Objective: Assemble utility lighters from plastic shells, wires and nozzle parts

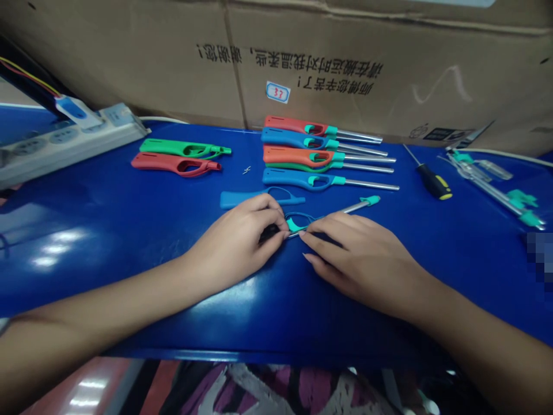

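Observation:
My left hand (248, 233) is closed, thumb and forefinger pinching a partly assembled blue long-nosed lighter (298, 217) low over the blue table. From the other side my right hand (360, 251) grips the same lighter, fingertips beside its teal trigger (294, 225). A metal tube (353, 207) with a teal tip juts out past my right knuckles; most of the handle is hidden by my fingers. Just beyond my left hand lies a loose blue handle shell (239, 199).
Several lighters with metal tubes, among them a blue lighter (287, 177), lie in a row ahead. Left are green (166, 147) and red (155, 163) handle shells and small screws (246, 170). A screwdriver (434, 180), loose tubes (496, 193), a power strip (64, 138) and a carton (151, 63) surround them.

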Available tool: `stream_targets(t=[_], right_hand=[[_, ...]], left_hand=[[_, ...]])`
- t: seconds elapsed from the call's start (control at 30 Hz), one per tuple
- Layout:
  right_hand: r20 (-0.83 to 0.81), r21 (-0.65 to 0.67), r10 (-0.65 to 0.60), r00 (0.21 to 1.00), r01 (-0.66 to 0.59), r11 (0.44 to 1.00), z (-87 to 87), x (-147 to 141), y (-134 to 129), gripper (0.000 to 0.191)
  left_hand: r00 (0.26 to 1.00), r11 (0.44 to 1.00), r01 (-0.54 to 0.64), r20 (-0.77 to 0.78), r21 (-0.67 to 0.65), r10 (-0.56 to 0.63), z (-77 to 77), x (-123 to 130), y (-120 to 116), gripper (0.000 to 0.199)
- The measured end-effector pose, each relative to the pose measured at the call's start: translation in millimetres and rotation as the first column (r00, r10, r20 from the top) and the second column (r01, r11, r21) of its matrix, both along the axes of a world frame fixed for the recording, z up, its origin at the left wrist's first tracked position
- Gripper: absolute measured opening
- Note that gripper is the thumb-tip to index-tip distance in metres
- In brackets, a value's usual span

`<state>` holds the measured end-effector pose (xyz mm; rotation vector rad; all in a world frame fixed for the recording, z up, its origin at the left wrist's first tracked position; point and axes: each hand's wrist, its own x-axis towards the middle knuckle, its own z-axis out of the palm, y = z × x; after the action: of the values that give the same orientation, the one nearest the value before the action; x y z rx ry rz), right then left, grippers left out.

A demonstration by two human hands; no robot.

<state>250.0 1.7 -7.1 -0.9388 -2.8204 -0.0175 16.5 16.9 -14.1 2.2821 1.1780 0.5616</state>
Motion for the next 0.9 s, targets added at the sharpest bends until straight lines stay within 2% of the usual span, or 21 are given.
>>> stream_targets(t=[0.43, 0.63, 0.73, 0.9], right_hand=[[-0.031, 0.026, -0.006, 1.0, 0.007, 1.0, 0.1, 1, -2, 0.031], [-0.13, 0.049, -0.167, 0.977, 0.174, 0.983, -6.4, 4, 6, 0.019], [-0.192, -0.058, -0.236, 0.953, 0.229, 0.972, -11.0, 6, 13, 0.014], [-0.301, -0.311, -0.306, 0.903, 0.211, 0.927, -15.0, 7, 19, 0.007]], left_hand=[[0.995, 1.0, -0.018, 0.1, -0.012, 0.019, -7.6, -2, -3, 0.013], [0.998, 0.999, -0.012, 0.059, 0.033, 0.01, -9.5, -2, -6, 0.013], [0.999, 0.999, -0.006, 0.038, 0.041, 0.004, -9.5, -3, -6, 0.015], [0.999, 0.998, 0.01, 0.03, 0.063, -0.012, -11.1, -3, -5, 0.015]])
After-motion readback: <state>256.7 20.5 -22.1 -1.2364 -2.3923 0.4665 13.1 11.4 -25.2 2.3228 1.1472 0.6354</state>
